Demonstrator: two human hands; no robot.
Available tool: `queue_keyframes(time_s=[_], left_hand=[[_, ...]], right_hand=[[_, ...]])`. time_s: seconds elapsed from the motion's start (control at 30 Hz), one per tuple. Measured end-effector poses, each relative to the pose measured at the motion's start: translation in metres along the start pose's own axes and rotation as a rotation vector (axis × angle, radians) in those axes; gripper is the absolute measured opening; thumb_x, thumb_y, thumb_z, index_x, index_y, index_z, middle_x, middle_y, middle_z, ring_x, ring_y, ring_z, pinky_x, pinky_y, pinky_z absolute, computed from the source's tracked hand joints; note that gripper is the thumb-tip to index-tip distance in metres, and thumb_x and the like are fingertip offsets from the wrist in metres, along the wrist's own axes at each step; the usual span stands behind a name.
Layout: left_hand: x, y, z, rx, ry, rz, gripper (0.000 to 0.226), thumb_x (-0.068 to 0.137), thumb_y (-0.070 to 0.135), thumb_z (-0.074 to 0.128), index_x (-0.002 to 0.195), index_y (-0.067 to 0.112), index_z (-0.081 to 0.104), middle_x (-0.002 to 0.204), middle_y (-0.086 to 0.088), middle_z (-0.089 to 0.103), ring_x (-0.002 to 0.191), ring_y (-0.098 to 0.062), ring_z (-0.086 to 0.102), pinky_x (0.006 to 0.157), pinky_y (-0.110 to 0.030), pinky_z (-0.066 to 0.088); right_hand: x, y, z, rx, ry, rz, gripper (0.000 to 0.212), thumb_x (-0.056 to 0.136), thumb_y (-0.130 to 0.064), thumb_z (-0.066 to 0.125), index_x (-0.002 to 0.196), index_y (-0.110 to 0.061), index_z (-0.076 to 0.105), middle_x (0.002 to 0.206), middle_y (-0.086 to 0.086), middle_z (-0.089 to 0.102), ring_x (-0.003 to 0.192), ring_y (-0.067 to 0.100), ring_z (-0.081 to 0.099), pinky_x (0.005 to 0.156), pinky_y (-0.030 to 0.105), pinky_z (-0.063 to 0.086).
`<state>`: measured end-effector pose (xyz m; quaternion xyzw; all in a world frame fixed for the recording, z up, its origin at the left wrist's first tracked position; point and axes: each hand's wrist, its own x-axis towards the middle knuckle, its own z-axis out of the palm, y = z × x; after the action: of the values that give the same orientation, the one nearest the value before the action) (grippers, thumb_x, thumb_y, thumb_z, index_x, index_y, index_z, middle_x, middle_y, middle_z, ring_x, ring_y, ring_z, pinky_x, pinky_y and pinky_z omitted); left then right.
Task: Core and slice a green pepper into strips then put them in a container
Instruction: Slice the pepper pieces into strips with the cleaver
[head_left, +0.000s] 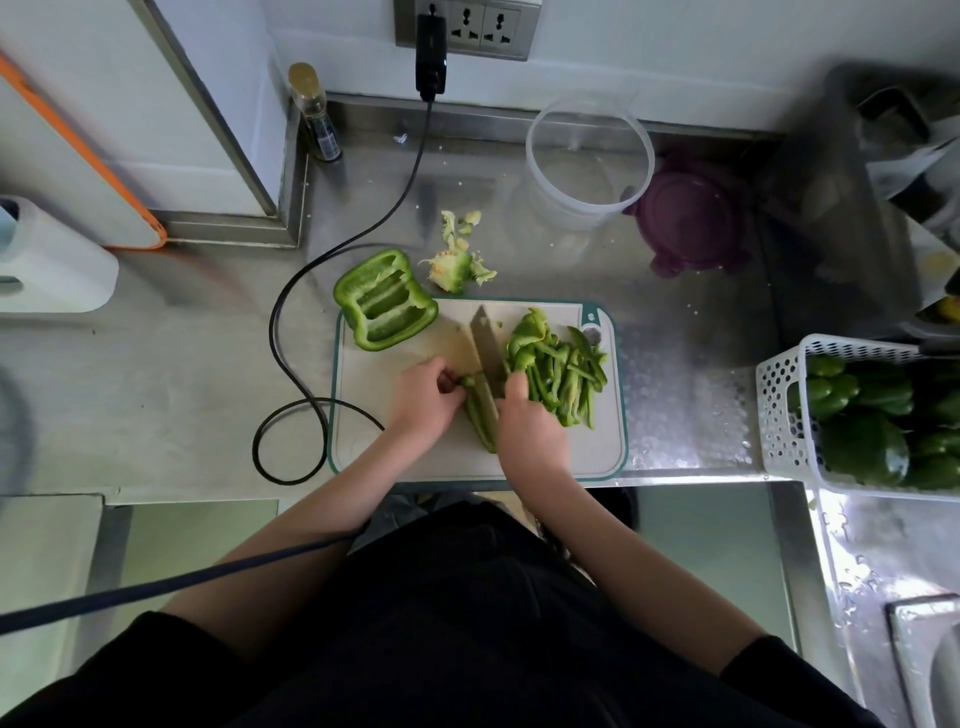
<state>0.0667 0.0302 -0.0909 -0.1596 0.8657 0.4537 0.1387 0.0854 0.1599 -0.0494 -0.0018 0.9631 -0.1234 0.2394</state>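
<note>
Green pepper piece (480, 415) lies mid cutting board (363, 431), left hand (423, 397) pinching its far end, right hand (530, 431) gripping the knife (485, 348). Keep fingertips tucked. Strips (558, 374) lie right; beyond the board's far edge, the container (589, 166).

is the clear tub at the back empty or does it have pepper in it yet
Empty. The clear container stands open with bare walls and bottom; the cut strips lie piled on the cutting board, and its purple lid lies beside it.

Cutting board (602, 441) on the desk (182, 374)
Pepper half (385, 306) at its far-left corner, strips (558, 374) right; container (589, 161) behind, basket (779, 405) far right.
</note>
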Motion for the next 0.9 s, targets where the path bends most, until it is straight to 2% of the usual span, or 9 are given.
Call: queue_keyframes(time_s=[0.13,0.23,0.3,0.37,0.5,0.67,0.8,0.9], left_hand=[[0.001,-0.002,0.000,-0.048,0.008,-0.046,0.008,0.083,0.009,0.067,0.084,0.011,0.060,0.072,0.002,0.058,0.072,-0.017,0.056,0.066,-0.025,0.042],[0.004,-0.003,-0.003,-0.097,-0.005,-0.087,0.009,0.081,0.007,0.069,0.084,0.010,0.061,0.074,-0.002,0.062,0.074,-0.019,0.062,0.067,-0.028,0.051],[0.003,-0.005,-0.003,-0.127,-0.015,-0.093,0.011,0.079,0.002,0.069,0.084,0.007,0.062,0.070,-0.002,0.063,0.069,-0.017,0.062,0.059,-0.021,0.050],[0.002,-0.005,-0.003,-0.138,-0.010,-0.090,0.011,0.079,-0.001,0.069,0.084,0.006,0.062,0.069,-0.002,0.063,0.068,-0.016,0.062,0.058,-0.020,0.051],[0.000,-0.005,-0.001,-0.135,-0.009,-0.064,0.008,0.081,0.001,0.067,0.086,0.005,0.064,0.070,-0.003,0.064,0.061,-0.008,0.060,0.055,-0.011,0.046],[0.000,-0.007,-0.001,-0.123,0.004,-0.059,0.006,0.081,0.007,0.068,0.083,0.010,0.063,0.077,-0.006,0.067,0.074,-0.021,0.065,0.071,-0.031,0.053],[0.001,-0.006,0.000,-0.118,0.010,-0.067,0.005,0.083,0.002,0.065,0.084,0.006,0.062,0.085,-0.015,0.068,0.076,-0.023,0.063,0.070,-0.031,0.051],[0.001,-0.007,0.000,-0.077,0.018,-0.043,0.004,0.084,0.005,0.066,0.085,0.004,0.062,0.085,-0.014,0.068,0.077,-0.024,0.063,0.072,-0.035,0.053]], right_hand=[[-0.007,0.011,-0.011,0.085,0.014,-0.059,0.024,0.103,-0.023,0.033,0.120,-0.007,0.032,0.079,0.014,0.062,0.070,0.036,0.061,0.054,0.037,0.044],[-0.019,0.009,-0.012,0.180,0.029,-0.079,0.017,0.102,-0.022,0.033,0.111,-0.007,0.035,0.068,0.009,0.053,0.064,0.035,0.057,0.051,0.037,0.041],[-0.022,0.006,-0.008,0.209,0.030,-0.062,0.015,0.102,-0.022,0.034,0.107,-0.008,0.035,0.065,0.007,0.048,0.062,0.032,0.051,0.051,0.036,0.037],[-0.022,0.003,-0.005,0.194,0.011,-0.064,0.016,0.102,-0.022,0.034,0.108,-0.007,0.035,0.067,0.008,0.048,0.062,0.030,0.047,0.052,0.034,0.034],[-0.021,0.003,-0.002,0.184,0.001,-0.063,0.017,0.102,-0.021,0.033,0.110,-0.006,0.035,0.066,0.006,0.048,0.066,0.035,0.055,0.053,0.034,0.036],[-0.019,0.002,0.003,0.170,-0.015,-0.055,0.023,0.103,-0.023,0.033,0.118,-0.005,0.035,0.079,0.017,0.060,0.075,0.039,0.060,0.054,0.034,0.036],[-0.017,0.004,0.009,0.102,-0.015,-0.075,0.025,0.103,-0.025,0.034,0.120,-0.006,0.035,0.080,0.017,0.063,0.074,0.037,0.062,0.054,0.035,0.043],[-0.016,0.006,0.010,0.034,-0.030,-0.083,0.027,0.104,-0.027,0.032,0.122,-0.007,0.034,0.082,0.015,0.064,0.075,0.035,0.064,0.054,0.033,0.041]])
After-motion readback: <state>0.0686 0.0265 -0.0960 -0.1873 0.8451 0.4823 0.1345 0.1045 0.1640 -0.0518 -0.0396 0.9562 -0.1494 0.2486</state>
